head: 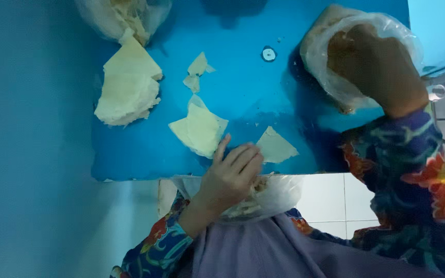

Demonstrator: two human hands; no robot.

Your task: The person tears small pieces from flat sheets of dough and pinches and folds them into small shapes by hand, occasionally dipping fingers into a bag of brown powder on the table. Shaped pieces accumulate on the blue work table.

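Blue desk (253,87) carrying cream wrapper sheets. Far left, the largest stack of sheets (127,85); nearer, a folded sheet (200,128) and a triangular sheet (275,146), its long edge running left to right. Left hand (230,177), fingers curled and loosely together, rests at the desk's near edge over a clear bag (271,198), just beside the triangle. Right hand (374,64) sits well apart inside a second bag (318,51); its grip cannot be told.

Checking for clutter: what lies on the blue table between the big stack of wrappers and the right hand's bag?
In the head view, two small wrapper scraps and a small round white spot; otherwise bare blue table.
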